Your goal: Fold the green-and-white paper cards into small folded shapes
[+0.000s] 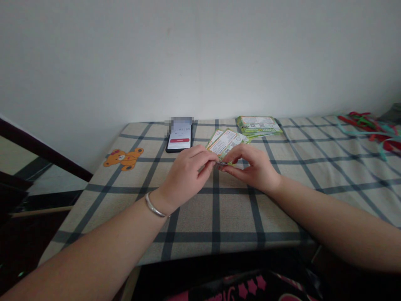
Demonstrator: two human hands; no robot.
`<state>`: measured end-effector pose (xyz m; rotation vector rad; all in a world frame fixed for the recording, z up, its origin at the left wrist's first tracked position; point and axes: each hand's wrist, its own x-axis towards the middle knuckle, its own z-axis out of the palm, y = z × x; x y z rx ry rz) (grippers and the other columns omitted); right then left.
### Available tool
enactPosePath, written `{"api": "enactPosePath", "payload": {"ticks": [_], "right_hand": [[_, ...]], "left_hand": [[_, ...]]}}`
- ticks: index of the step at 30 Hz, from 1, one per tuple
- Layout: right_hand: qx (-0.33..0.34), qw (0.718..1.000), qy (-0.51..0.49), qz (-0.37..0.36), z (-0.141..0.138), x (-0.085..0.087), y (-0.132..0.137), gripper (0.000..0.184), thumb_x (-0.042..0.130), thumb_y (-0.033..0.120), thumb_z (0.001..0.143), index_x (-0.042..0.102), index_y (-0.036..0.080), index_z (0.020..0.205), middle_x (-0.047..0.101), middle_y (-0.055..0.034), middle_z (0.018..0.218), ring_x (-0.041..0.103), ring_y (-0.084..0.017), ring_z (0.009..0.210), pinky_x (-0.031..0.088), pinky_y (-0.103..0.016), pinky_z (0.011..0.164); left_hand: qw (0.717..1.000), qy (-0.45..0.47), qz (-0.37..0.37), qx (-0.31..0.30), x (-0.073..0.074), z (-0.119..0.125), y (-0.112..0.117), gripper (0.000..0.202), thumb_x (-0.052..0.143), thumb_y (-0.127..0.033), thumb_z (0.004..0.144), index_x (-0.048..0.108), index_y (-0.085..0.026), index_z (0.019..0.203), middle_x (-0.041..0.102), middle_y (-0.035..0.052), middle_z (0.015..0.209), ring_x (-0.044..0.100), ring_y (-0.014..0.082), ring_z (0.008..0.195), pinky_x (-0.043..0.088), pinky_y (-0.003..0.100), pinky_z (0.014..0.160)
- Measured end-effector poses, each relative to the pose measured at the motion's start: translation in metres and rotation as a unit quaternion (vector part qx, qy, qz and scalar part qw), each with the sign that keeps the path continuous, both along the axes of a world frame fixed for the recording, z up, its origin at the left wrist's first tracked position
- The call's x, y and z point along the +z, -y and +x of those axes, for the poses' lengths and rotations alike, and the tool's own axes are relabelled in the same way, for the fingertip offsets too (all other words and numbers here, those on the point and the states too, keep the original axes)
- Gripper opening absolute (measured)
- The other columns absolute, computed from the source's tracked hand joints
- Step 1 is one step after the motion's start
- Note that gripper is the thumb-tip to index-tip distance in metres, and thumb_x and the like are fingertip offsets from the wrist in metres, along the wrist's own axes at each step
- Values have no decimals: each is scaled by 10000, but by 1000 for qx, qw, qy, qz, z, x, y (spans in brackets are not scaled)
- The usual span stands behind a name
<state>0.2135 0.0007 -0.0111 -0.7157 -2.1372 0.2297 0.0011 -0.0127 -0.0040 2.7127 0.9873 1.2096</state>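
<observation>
My left hand [189, 171] and my right hand [252, 167] meet over the checked tablecloth, both pinching one small, thin, shiny object [222, 163]. Its kind is too small to make out. Thumb and fingers of each hand are closed on its opposite ends. Just behind the fingertips lie a few fanned printed cards [226, 141], white with green and orange edges, partly covered by my hands. A silver bangle [154, 207] circles my left wrist.
A phone [179, 140] with its screen lit lies left of the cards. Behind them, near the wall, sits a stack of similar cards [259, 124]. An orange bear cutout [123, 159] is at the left; tangled red, green and teal ribbons [372, 127] lie far right.
</observation>
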Motion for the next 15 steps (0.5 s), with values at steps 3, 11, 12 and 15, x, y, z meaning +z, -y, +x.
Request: {"api": "enactPosePath", "payload": {"ticks": [3,11,12,15], "right_hand": [[49,998,42,22,5,4,-2,70,677,269,836,625,235,868,691,-26,845,626,-174,817,497,-331,736],[25,999,45,15,6,3,0,92,679,293,840,622,221,845,707,-30,845,642,-167,790,496,-314,707],[7,999,31,7,5,1,1,107,689,301,831,621,218,830,704,-26,829,639,-163,775,493,-306,696],[-19,999,1,-25,1,-1,2,112,706,294,809,630,212,817,687,-14,796,621,-148,739,481,-285,666]], "left_hand": [[1000,-5,-12,-7,-1,-1,-1,148,520,-73,883,622,-168,932,630,43,890,588,170,858,471,315,755],[1000,-1,-5,-18,-2,-2,0,170,536,-35,863,631,-168,913,640,34,865,594,170,853,469,316,752],[1000,0,-7,-19,-2,-2,-1,174,533,-37,867,631,-171,919,641,33,870,595,169,856,471,317,756],[1000,7,-11,-21,-1,-3,-1,183,514,-46,880,631,-176,933,637,35,878,598,167,865,476,313,758]]}}
